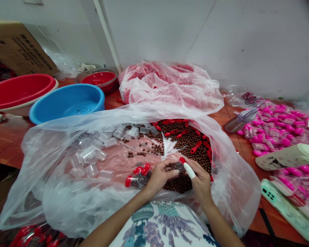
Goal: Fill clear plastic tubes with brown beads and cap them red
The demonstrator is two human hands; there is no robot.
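My left hand [162, 175] is closed around a small clear plastic container [179, 166] with dark balls showing through its wall. At its top is a red cap [182, 160], pinched by the fingers of my right hand [201, 176], which wears a white finger cot [189, 170]. Below and around both hands lie many brown balls [177, 185] with loose red caps [195, 147] scattered on them. Beside my left wrist rest filled containers with red caps [139, 174]. Farther left are several uncapped clear containers [91, 154].
A clear plastic sheet [67, 202] surrounds the work area. Behind stand a blue basin [67, 103], a red basin [20, 91] and a bag of red pieces [169, 84]. To the right are pink pieces [280, 127], a cream bottle [285, 157] and a phone [288, 209].
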